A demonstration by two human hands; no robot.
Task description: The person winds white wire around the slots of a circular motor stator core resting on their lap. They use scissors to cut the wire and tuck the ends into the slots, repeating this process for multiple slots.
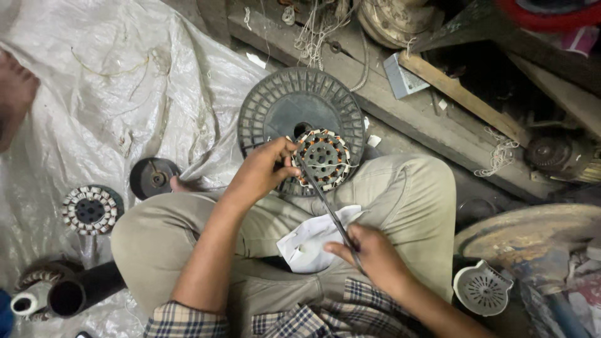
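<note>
Left grip (260, 172) on wound stator (323, 159)

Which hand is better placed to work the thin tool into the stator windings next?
The right hand: it already grips the thin tool, whose tip lies on the stator. The left hand is occupied gripping the stator's edge.

A floor-level motor repair workshop: wound stators (89, 209) lie on a plastic sheet (113, 81) at left, a large empty wire spool (275, 106) sits at centre, and what appear to be old motor housings (557, 153) crowd the cluttered wooden ledge (426, 119) at upper right.
</note>
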